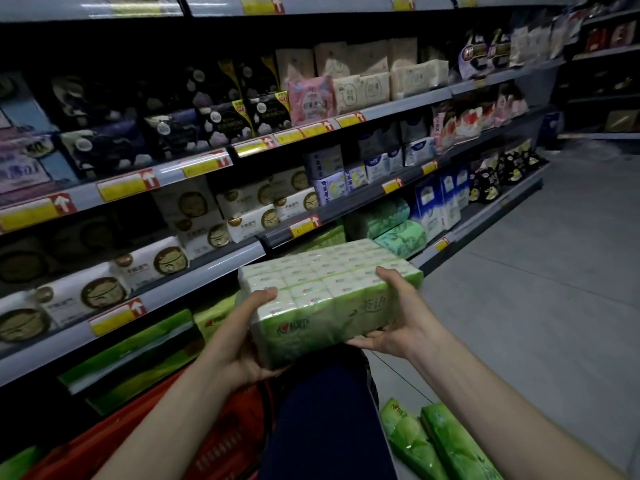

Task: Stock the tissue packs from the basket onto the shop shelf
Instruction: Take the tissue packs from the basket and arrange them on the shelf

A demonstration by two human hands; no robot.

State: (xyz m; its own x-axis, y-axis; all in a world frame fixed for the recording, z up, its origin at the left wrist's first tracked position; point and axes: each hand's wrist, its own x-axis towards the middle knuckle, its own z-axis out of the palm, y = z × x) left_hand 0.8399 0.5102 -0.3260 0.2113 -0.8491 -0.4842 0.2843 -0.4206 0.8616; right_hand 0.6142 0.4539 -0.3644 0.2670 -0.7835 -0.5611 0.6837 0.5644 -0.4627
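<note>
1. The green-and-white tissue pack [329, 292] is held in the air in front of the lower shelf [207, 268], above the red basket [221, 441].
2. The left hand [242, 337] grips its near end, thumb on top.
3. The right hand [398, 317] grips its right end, fingers [367, 341] curled beneath.

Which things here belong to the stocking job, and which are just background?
Job: tissue pack, held by left hand and right hand; red basket; shop shelf; probably the green packs on the floor.
Background: white round-logo packs; pink pack; black packs; yellow price tags.
</note>
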